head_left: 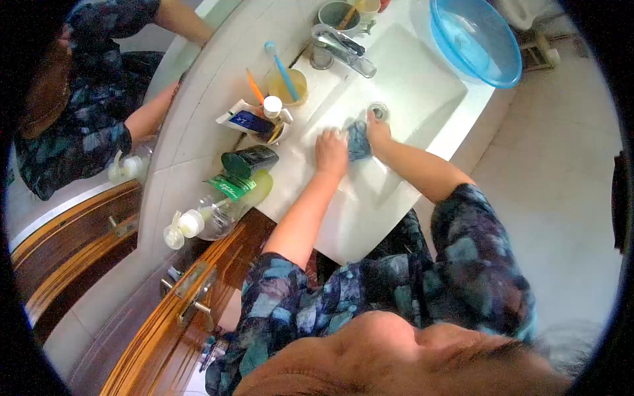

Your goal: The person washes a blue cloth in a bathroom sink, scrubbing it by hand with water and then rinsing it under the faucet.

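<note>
Just beside the drain (378,111), gripping blue-grey cloth (358,140) with right hand (378,134). Cannot tell closure of left hand (331,152), across cloth.

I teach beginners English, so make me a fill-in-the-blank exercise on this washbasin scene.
The crumpled blue-grey cloth is between the bare left hand and bare ____ hand.
The rectangular sink is coloured ____.
The round plastic basin is coloured ____.

Missing words: right; white; blue.
</note>
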A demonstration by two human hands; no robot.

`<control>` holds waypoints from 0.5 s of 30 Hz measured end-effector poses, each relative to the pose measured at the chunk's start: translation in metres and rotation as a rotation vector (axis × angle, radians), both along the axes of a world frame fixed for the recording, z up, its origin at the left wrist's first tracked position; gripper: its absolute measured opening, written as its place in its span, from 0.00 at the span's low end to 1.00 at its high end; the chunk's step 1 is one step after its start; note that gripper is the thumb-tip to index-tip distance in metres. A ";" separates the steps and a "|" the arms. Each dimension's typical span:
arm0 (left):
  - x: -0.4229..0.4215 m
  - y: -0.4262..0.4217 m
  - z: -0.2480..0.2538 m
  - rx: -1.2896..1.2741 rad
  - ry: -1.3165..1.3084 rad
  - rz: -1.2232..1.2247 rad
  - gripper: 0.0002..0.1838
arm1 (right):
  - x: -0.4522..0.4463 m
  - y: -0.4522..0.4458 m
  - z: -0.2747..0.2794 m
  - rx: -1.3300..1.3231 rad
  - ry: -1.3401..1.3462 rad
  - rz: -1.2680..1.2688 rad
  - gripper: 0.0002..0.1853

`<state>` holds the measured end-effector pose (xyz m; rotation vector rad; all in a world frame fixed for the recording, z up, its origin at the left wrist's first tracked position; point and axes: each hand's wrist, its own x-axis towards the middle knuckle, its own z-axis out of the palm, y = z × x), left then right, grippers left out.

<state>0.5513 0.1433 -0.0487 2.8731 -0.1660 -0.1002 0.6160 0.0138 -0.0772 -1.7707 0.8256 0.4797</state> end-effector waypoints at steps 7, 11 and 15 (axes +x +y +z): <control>-0.009 -0.021 0.079 -0.254 0.450 0.292 0.24 | -0.103 -0.003 0.050 0.568 0.377 -0.291 0.27; -0.045 -0.041 0.034 -0.654 0.524 0.412 0.24 | -0.100 -0.004 0.067 0.771 0.423 -0.303 0.19; -0.026 -0.050 0.047 -0.807 0.062 0.311 0.21 | -0.079 -0.043 0.059 0.710 0.278 -0.096 0.21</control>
